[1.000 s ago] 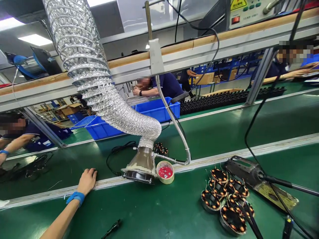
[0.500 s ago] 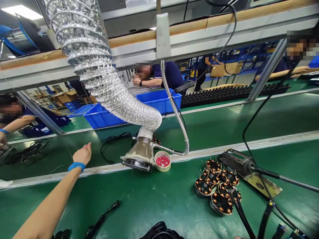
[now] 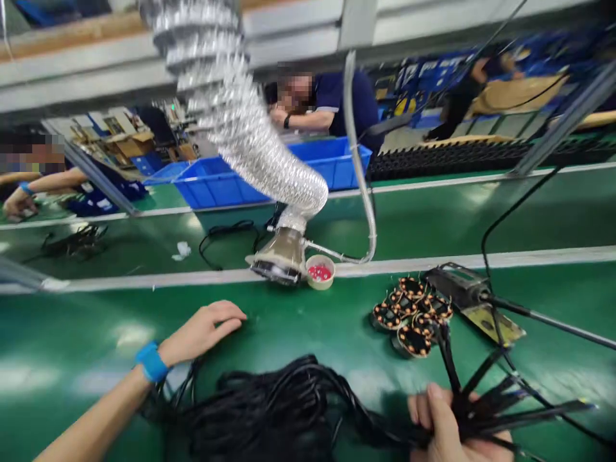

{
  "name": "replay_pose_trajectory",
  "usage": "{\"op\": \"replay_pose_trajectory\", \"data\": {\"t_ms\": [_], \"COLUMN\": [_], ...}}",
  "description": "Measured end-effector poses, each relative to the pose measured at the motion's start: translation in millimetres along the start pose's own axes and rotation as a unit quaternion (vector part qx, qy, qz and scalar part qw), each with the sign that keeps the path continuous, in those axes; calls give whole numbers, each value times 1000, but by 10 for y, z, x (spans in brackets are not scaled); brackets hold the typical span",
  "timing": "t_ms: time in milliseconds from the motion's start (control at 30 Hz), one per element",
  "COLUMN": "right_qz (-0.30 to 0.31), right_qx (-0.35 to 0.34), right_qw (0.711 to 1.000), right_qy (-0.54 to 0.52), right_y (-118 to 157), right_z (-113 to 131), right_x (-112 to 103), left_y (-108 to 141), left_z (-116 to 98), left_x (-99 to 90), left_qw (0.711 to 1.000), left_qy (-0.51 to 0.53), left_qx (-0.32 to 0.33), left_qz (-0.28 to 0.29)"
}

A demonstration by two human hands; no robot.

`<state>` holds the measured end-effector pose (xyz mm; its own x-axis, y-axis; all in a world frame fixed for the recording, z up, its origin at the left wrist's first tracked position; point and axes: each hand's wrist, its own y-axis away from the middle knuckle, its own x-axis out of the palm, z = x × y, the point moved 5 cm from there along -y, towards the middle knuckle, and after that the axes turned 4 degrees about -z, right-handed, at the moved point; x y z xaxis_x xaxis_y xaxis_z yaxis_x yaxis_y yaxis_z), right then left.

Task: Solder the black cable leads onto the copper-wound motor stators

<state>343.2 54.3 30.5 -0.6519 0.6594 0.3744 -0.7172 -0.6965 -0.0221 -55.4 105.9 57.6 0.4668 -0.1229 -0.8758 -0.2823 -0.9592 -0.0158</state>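
My left hand (image 3: 205,330), with a blue wristband (image 3: 152,361), reaches over the green bench. Its fingers are extended and the thumb stands apart, with nothing seen between them. Just below it lies a large coiled bundle of black cables (image 3: 269,410). At the lower right my right hand (image 3: 445,427) is closed around the end of this bundle. Several cable ends (image 3: 510,398) fan out past its fingers, some with coloured tips. Beyond that hand stands a cluster of round copper-wound coils (image 3: 411,314).
A foil duct (image 3: 269,147) ends in a hood (image 3: 283,253) beside a small tub with red contents (image 3: 320,273). A soldering iron (image 3: 529,313) lies by its metal stand (image 3: 457,285). Across the line are blue bins (image 3: 221,186), a white scrap (image 3: 181,251) and co-workers.
My left hand has come back from the far strip, opening from a closed shape. A white scrap now shows near where it was. The cable bundle and my right hand have come into fuller view.
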Motion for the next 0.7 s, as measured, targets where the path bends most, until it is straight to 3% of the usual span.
{"op": "replay_pose_trajectory", "data": {"t_ms": [67, 133, 333, 400, 467, 533, 600, 667, 700], "right_qz": [15, 33, 37, 26, 21, 17, 12, 7, 6], "right_qx": [3, -9, -79, -100, -109, -113, -119, -126, -123], "right_qw": [999, 999, 996, 994, 993, 992, 992, 991, 992], "right_qy": [-31, -32, 11, 27, 41, 46, 40, 34, 32], "right_y": [39, 67, 142, 172, 198, 215, 225, 225, 220], "right_z": [20, 32, -4, -26, -53, -71, -68, -51, -46], "right_x": [39, 68, 24, -6, -17, -14, -8, 0, 4], "left_y": [345, 625, 1424, 1673, 1848, 1924, 1940, 1975, 1999], "left_z": [-247, -219, 509, 623, 550, 310, -3, -201, -228], "left_x": [208, 238, -53, -134, -160, -80, 138, 382, 466], "left_qw": [999, 1000, 958, 939, 939, 965, 991, 995, 992], "left_qy": [25, -18, -254, -289, -257, -155, -66, -79, -108], "left_qx": [22, -3, -128, -182, -209, -178, -101, -64, -64], "left_qz": [35, 19, -27, -49, -89, -115, -63, -15, -31]}}
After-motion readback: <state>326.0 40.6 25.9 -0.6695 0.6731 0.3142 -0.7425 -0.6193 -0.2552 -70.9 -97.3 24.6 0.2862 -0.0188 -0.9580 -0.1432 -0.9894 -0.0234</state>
